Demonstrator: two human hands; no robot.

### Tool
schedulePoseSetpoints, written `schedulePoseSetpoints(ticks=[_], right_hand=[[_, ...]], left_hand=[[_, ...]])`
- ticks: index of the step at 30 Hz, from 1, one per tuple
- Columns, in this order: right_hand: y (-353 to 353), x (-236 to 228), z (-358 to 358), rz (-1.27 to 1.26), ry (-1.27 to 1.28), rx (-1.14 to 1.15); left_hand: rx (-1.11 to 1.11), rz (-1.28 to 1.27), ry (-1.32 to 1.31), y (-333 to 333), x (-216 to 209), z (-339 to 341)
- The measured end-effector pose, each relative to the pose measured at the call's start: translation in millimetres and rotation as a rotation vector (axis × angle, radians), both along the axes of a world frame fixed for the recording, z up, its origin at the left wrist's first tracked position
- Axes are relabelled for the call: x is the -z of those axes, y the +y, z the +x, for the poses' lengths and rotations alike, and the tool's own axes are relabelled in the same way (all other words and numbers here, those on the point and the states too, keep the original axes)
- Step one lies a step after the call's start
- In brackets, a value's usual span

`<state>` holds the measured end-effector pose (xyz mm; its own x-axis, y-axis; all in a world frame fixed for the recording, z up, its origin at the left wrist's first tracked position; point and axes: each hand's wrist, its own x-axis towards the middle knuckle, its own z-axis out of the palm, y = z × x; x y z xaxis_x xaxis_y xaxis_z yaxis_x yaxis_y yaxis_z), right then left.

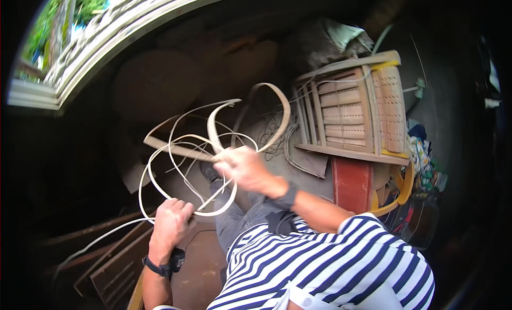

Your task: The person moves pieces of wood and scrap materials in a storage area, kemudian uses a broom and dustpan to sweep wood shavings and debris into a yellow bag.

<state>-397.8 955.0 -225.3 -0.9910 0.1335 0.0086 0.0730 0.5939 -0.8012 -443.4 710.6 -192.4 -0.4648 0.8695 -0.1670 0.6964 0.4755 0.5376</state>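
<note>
A loose tangle of pale, cane-like strips point(286, 114) loops in the air in front of me, some flat and wide, others thin and round. My right hand point(242, 168) is closed around the wide strips near the middle of the tangle, slightly blurred. Lower and to the left, my left hand point(172, 222) is wrapped on a thin pale strand point(216, 210), which curves up toward the right hand. One long strand point(101, 238) trails off to the lower left. What lies inside each fist is hidden.
At the right stands a wooden frame point(341, 115) with slats and rows of small holes. Beside it are a red panel point(352, 179), a curved yellow wooden piece point(404, 190) and bundled cloth point(421, 153). Coiled cord point(273, 138) lies on the floor. Wooden boards point(117, 272) lean at lower left.
</note>
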Motion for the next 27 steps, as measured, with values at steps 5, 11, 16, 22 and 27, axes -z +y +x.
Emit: schedulePoseSetpoints(ticks=[5,11,16,22,27], right_hand=[[5.4,-14.5,24.9,-0.316,-0.256,-0.189],[70.9,-53.6,15.9,-0.523,-0.176,-0.25],[113.8,-63.2,12.3,-0.147,-0.205,0.012],[169.8,-77.8,5.1,-0.068,-0.1,0.147],[134.2,-144.9,-25.9,0.087,0.212,-0.266]], left_hand=[[-0.123,0.252,0.145,85.6,-48.7,-13.6],[-0.133,0.218,0.242,150.4,-60.3,-27.8],[-0.113,0.126,0.319,203.2,-80.1,-35.3],[-0.118,0.525,0.423,204.7,-139.5,-7.5],[-0.065,0.256,0.44,185.3,-146.7,-40.5]])
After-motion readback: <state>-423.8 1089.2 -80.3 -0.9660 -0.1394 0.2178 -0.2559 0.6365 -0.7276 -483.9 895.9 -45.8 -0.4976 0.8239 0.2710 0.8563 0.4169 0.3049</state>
